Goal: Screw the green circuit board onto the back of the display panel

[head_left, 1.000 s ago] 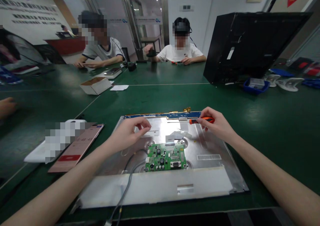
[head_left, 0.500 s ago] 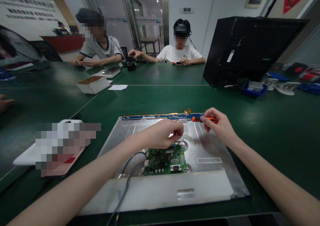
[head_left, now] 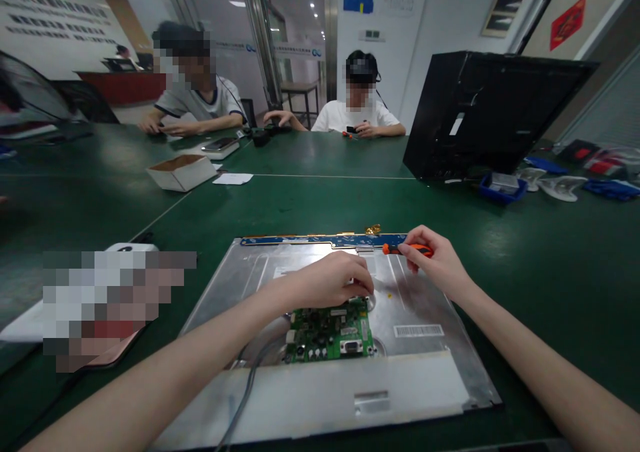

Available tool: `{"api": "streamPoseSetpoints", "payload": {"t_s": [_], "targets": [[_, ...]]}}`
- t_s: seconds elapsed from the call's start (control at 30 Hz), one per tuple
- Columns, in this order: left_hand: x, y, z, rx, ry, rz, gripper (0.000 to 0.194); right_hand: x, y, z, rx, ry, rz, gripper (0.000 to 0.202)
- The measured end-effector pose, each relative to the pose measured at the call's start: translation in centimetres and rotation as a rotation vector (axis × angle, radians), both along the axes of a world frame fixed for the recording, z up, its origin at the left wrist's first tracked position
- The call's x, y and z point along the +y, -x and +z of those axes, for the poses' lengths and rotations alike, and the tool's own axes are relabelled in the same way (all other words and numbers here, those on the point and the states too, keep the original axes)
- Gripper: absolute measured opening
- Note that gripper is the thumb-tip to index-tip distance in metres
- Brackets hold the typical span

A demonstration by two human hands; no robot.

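A metal-backed display panel [head_left: 420, 299] lies on the green table in front of me, with a green circuit board [head_left: 325, 332] at its middle and a narrow blue circuit strip [head_left: 305, 241] along its far edge. My left hand [head_left: 345, 279] is over the green board's far edge, its fingers curled together; what they pinch, if anything, is hidden. Closed round a small orange-and-black screwdriver [head_left: 420, 249], my right hand [head_left: 433, 255] hovers by the panel's far right corner. The screwdriver points left, near the blue strip.
Grey cables [head_left: 250, 385] run from the board over the near edge. A phone [head_left: 115, 352] lies to the left. Farther back are an open white box [head_left: 183, 175], a large black monitor casing [head_left: 490, 119] and a blue tray [head_left: 503, 191]. Two people sit across the table.
My left hand has moved slightly right and down toward the board's far edge, and the pale strip beside its fingers no longer shows. My right hand still holds the screwdriver. The view has shifted slightly.
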State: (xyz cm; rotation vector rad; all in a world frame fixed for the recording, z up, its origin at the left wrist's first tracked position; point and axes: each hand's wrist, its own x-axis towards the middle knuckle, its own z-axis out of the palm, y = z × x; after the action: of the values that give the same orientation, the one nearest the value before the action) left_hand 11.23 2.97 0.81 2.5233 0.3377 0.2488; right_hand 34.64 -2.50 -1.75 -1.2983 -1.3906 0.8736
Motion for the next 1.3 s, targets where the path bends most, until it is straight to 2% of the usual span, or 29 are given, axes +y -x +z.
{"api": "streamPoseSetpoints", "payload": {"t_s": [0.13, 0.5, 0.63, 0.97, 1.3], "targets": [[-0.4, 0.1, -0.1, 0.030, 0.002, 0.008, 0.025, 0.0, 0.2, 0.1, -0.004, 0.006, -0.004, 0.040], [-0.2, 0.1, -1.4, 0.013, 0.089, 0.061, 0.007, -0.1, 0.4, 0.0, -0.039, 0.015, 0.030, 0.038], [-0.1, 0.1, -1.8, -0.005, 0.081, 0.057, 0.014, -0.2, 0.5, 0.1, -0.040, 0.022, 0.031, 0.039], [0.1, 0.4, -1.3, 0.018, 0.122, 0.050, 0.017, -0.2, 0.5, 0.0, -0.038, 0.022, 0.028, 0.041], [0.0, 0.0, -1.9, -0.005, 0.127, 0.070, 0.008, -0.2, 0.6, 0.2, -0.038, 0.036, 0.041, 0.039]]}}
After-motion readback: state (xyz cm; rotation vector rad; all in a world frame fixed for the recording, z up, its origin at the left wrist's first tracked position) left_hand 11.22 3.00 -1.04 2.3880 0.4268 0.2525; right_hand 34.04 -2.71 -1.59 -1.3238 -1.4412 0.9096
